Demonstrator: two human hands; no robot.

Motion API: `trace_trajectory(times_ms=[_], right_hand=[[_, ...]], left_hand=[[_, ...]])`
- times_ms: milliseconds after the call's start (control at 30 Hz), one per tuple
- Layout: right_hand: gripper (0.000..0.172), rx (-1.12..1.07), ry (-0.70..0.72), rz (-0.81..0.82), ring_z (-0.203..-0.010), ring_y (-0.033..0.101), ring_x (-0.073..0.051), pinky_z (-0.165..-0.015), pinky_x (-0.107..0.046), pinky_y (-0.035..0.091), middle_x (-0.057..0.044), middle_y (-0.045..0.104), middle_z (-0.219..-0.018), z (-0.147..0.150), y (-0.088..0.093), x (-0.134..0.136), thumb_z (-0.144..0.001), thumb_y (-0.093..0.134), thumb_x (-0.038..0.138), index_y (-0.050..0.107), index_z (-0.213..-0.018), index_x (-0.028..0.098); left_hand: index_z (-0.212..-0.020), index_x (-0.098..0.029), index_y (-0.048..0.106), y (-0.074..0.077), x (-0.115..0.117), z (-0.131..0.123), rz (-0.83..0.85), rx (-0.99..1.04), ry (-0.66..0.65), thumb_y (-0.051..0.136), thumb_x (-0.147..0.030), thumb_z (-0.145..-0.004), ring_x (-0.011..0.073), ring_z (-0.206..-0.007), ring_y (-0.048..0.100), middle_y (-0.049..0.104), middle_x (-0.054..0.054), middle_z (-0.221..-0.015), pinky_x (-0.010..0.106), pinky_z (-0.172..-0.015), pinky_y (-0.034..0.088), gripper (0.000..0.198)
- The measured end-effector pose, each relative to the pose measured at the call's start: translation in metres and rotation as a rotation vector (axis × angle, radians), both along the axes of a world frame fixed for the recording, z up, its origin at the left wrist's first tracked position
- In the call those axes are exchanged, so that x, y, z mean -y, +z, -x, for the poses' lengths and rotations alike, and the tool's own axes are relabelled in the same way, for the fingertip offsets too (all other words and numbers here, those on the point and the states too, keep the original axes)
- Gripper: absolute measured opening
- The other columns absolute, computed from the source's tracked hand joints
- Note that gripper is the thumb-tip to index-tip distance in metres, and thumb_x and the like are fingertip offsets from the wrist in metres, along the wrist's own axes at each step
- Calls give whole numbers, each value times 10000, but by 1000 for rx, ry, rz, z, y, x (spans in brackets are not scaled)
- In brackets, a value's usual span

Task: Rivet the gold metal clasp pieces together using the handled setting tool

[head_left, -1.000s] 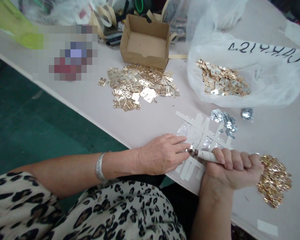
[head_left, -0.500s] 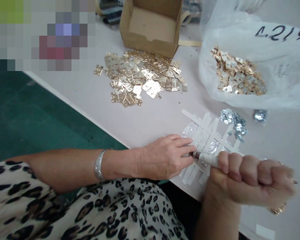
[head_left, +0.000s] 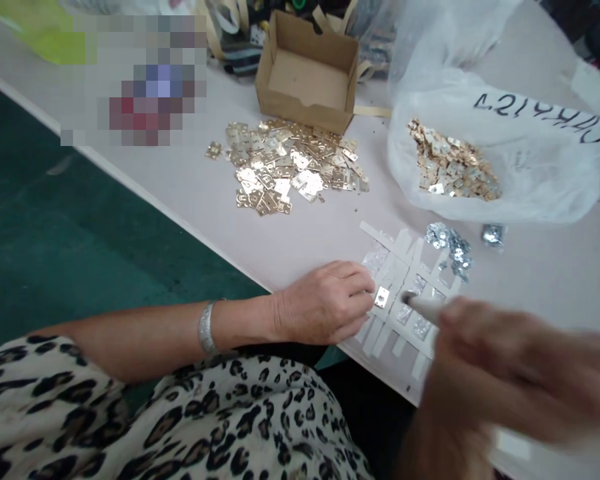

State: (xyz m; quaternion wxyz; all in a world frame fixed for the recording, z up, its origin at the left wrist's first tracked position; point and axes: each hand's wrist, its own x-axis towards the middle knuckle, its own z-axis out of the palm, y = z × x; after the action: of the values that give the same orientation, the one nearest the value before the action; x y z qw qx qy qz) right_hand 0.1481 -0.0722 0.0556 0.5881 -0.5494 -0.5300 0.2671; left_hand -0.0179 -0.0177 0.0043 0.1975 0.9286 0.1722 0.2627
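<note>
My left hand (head_left: 330, 301) is closed, its curled fingertips at the left edge of a small metal plate (head_left: 381, 297) with a hole in the middle. Beneath the plate lies a patch of clear plastic (head_left: 423, 325) fixed to the table with crossing strips of pale tape (head_left: 380, 235). My right hand (head_left: 520, 367), blurred by motion, is wrapped round a pen-like tool (head_left: 427, 310) with a white shaft and a dark tip. That tip hovers just right of the plate, apart from it. Small silvery metal pieces (head_left: 450, 243) lie in a loose heap behind the tape.
A heap of gold-coloured metal plates (head_left: 290, 163) lies before an open cardboard box (head_left: 307, 80). On the right, a translucent plastic bag (head_left: 540, 180) holds more gold-coloured pieces. A small packet (head_left: 493, 235) sits near the silvery heap. The table edge (head_left: 180, 223) runs diagonally along the left.
The tool's tip has lifted off and moved right with my right hand. My left fingers have drawn back and curled, and the metal plate now shows. The camera view has shifted.
</note>
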Motion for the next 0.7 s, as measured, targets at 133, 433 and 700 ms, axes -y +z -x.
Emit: trace_trajectory(times_ms=[133,433,700], right_hand=[[384,-342,-87,-60,-367,269,-64,-410,-246,288,81,273,-441,10,-1,-3,-862,470,197,259,-541,213],[364,982,-429,239,-465,439,-96,-527,-267,319,39,478,-493,-75,-11,62,-864,645,451,573,-619,192],[379,1047,-319,394,-900,597,-213,-839,-352,436,-74,668,-920,-106,-46,88,-967,455,501,667,-994,188]], left_hand=[[-889,-127,625,4,-1,-4,3,-33,22,508,-220,-933,225,-1070,586,657,94,-1048,365,-992,508,155],[-1087,-108,638,10,-5,-29,-49,-213,62,605,-311,-923,328,-1364,426,548,170,-1362,458,-1123,416,263],[-974,-130,649,8,-7,-42,14,-191,50,664,-218,-864,304,-1330,451,581,132,-1307,461,-1152,399,141]])
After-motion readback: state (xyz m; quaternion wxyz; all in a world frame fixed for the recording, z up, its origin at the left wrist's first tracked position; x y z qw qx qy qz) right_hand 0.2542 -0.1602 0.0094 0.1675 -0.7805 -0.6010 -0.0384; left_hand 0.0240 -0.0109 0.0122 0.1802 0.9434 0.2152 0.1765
